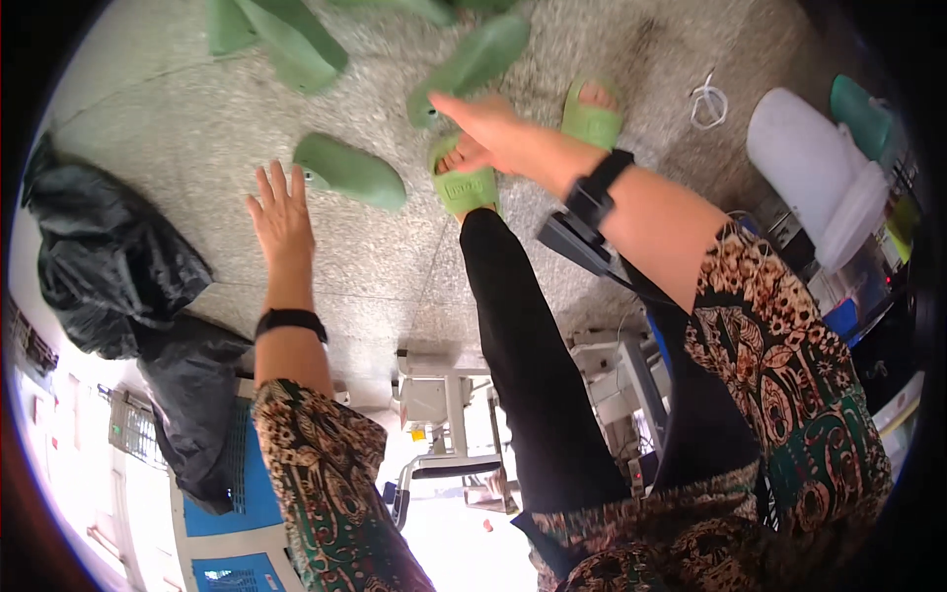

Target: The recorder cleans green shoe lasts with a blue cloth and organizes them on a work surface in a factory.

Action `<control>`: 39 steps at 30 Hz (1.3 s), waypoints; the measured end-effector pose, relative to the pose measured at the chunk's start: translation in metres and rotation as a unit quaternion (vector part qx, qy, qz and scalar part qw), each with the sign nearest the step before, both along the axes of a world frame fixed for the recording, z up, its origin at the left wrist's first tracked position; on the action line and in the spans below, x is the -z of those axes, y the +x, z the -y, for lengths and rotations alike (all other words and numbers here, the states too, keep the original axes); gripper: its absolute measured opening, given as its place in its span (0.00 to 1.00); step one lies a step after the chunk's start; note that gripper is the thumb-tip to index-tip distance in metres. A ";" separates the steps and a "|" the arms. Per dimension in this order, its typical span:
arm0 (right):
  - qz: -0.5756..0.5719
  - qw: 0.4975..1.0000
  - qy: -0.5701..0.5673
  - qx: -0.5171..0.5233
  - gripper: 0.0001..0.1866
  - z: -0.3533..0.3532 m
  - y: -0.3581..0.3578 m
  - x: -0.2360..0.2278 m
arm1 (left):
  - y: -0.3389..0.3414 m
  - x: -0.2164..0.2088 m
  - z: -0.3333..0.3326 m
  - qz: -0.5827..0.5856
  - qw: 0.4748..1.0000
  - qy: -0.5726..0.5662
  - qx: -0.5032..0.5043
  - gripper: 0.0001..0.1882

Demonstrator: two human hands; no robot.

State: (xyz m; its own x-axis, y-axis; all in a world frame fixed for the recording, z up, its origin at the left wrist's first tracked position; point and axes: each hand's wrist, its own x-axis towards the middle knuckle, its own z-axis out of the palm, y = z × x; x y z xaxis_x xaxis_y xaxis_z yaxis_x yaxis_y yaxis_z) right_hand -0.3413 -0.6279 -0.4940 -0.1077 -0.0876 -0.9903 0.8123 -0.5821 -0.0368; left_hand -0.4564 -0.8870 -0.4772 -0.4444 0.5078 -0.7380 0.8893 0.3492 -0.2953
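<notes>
Plenty of crumpled black plastic (123, 252) fills the far left, draping down over a blue panel (258, 469). Moving right, and it's the left hand (283, 219), palm down, fingers spread, grasping nothing, a black wristband (291, 323) further down the forearm. Above it, near the top edge, a pair of green shoe forms (291, 47) lies on the speckled floor (385, 271). And just beside those left fingertips, a single green form (353, 171) lies at a slant; whether skin meets it, I cannot tell.

On to the middle: one foot in a light green slipper (468, 193), and above it an upper green form (478, 61), tilted up to the right. Over its lower end comes the right hand (478, 130), thumb stretched away from the fingers, grip loose and nothing clasped; contact can't be made out. A black strapped device (597, 192) sits on that wrist. Next along, the second slipper (592, 116), then a loop of white cord (708, 105) on the floor, and finally a white bin (804, 163) leaning at the far right.
</notes>
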 end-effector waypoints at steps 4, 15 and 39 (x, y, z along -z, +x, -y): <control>0.058 0.984 0.157 0.064 0.29 0.007 -0.048 0.044 | -0.011 0.048 -0.006 -0.003 1.000 0.004 -0.022 0.32; -0.084 0.988 -0.008 0.131 0.22 -0.067 0.040 -0.032 | -0.017 0.024 -0.048 0.021 0.979 0.042 0.198 0.21; -0.193 0.978 0.028 -0.076 0.21 -0.273 0.150 -0.336 | 0.032 -0.266 -0.163 0.195 0.912 -0.008 -0.360 0.36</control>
